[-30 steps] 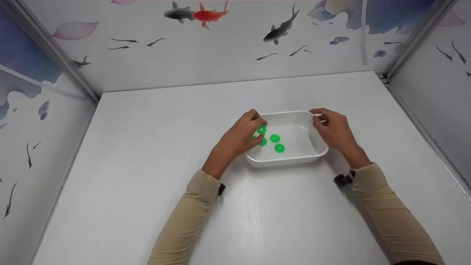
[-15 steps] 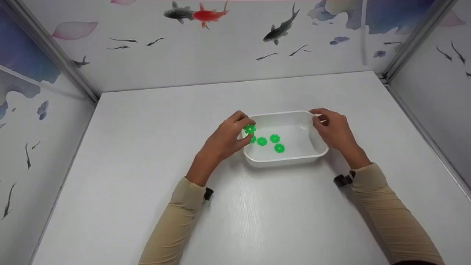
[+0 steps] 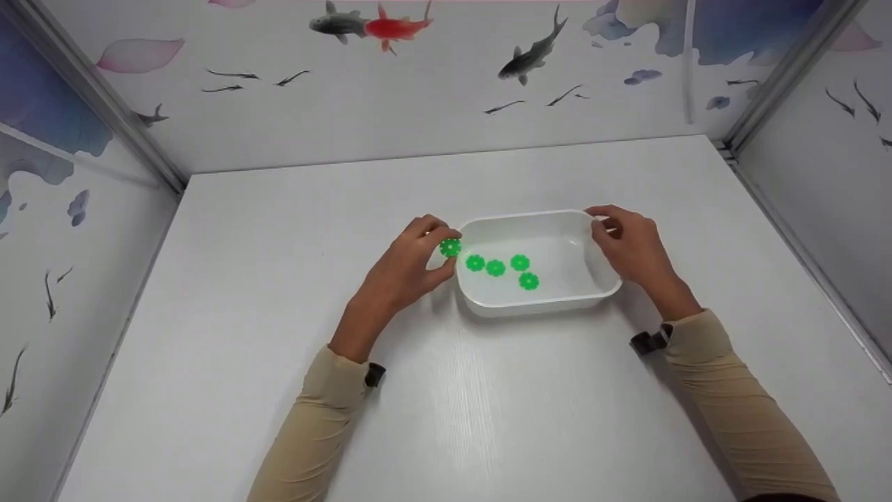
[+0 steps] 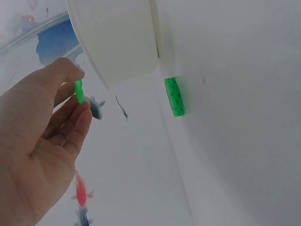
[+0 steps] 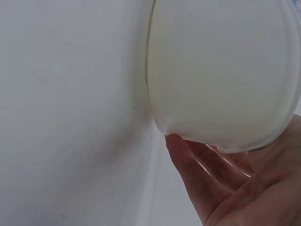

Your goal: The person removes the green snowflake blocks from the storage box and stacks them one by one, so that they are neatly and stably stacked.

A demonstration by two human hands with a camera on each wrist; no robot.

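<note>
My left hand (image 3: pixel 398 268) pinches a green notched, flower-shaped disc (image 3: pixel 450 247) between thumb and fingers, just outside the left rim of a white rectangular tub (image 3: pixel 540 302). In the left wrist view the held disc (image 4: pixel 79 92) shows edge-on. Beside the tub's base, a thick green notched piece (image 4: pixel 174 97) lies on the table; whether it is one disc or a stack, I cannot tell. The left hand hides it in the head view. Several green discs (image 3: pixel 519 263) lie inside the tub, toward its left half. My right hand (image 3: pixel 633 244) grips the tub's far right corner, fingers against its outer wall (image 5: pixel 216 75).
The white tabletop (image 3: pixel 244 314) is bounded by a back panel (image 3: pixel 432 111) printed with fish, and side panels stand to the left and right. Black wrist bands (image 3: pixel 649 342) show at both cuffs.
My left hand has carried the pinched disc leftward, from over the tub's inside to outside its left rim, uncovering discs within. The right hand and tub have stayed put.
</note>
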